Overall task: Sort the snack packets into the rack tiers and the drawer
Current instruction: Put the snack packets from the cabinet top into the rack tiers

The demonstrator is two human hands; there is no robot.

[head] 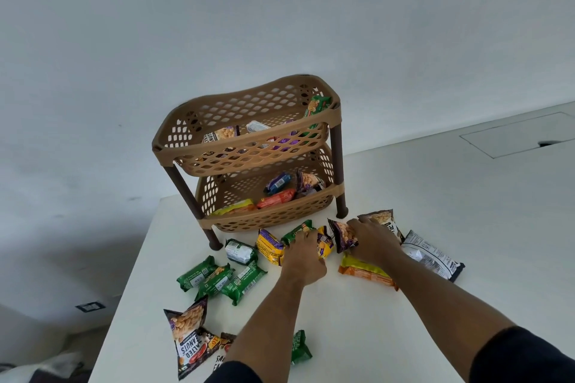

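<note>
Mid-sort, pick phase: both hands are down in the packet cluster on the desk (404, 320) just in front of the rack (249, 146). Left hand (303, 261) has fingers curled on a green packet (297, 232); right hand (373, 239) grips a peanut packet (340, 235). Next move, I'd judge: lift both clear and choose a tier; no drawer in view. Count: two rack tiers, roughly four packets visible in each, about sixteen loose on the desk, some overlapping, so approximate.
</note>
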